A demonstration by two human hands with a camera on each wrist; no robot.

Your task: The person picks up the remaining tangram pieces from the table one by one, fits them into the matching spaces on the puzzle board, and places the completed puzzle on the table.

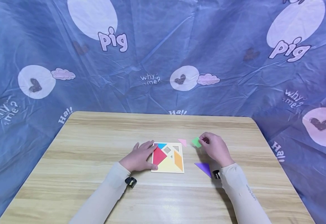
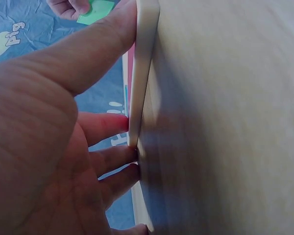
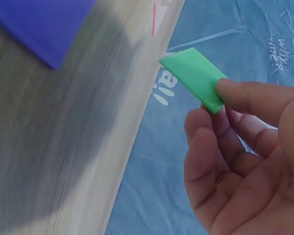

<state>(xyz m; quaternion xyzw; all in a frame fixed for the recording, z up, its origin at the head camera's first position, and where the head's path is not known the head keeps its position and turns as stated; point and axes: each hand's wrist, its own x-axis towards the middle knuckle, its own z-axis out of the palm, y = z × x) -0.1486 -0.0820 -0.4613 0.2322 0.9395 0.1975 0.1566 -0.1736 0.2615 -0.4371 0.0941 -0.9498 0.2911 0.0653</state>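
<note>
A tangram puzzle board (image 1: 165,171) with a pale frame lies flat on the table, holding red (image 1: 158,156), blue (image 1: 162,145), yellow (image 1: 167,165) and orange (image 1: 178,160) pieces. Bare recesses show in its upper right part. My left hand (image 1: 140,157) rests along the board's left side, thumb near the lower corner and fingers spread at the upper edge. To the right of the board, my right hand (image 1: 216,148) pinches a green square piece (image 3: 192,73) between thumb and fingers, raised above the table in the right wrist view.
A pink triangle (image 1: 183,142) lies just beyond the board's upper right corner. Nearer, a purple triangle (image 1: 204,169) lies beside my right wrist. The wooden table (image 1: 95,130) ends at a blue printed cloth (image 1: 140,93) behind and on both sides.
</note>
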